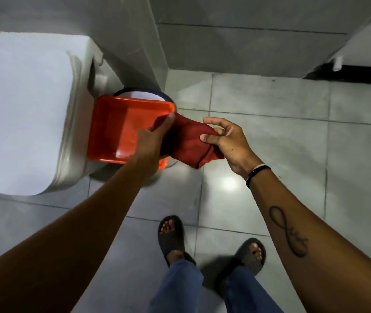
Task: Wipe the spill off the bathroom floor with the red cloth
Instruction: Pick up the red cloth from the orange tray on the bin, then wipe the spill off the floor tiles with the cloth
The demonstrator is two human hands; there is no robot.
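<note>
Orange tub [121,129] between toilet [24,114] and red cloth [189,143]

No text, label or number can be read anywhere.

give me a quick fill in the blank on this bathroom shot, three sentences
1. Both hands hold a cloth coloured ____.
2. The orange tub sits beside the white ____.
3. The wristband is on the ____ hand, opposite the left hand.

Missing words: red; toilet; right
</note>
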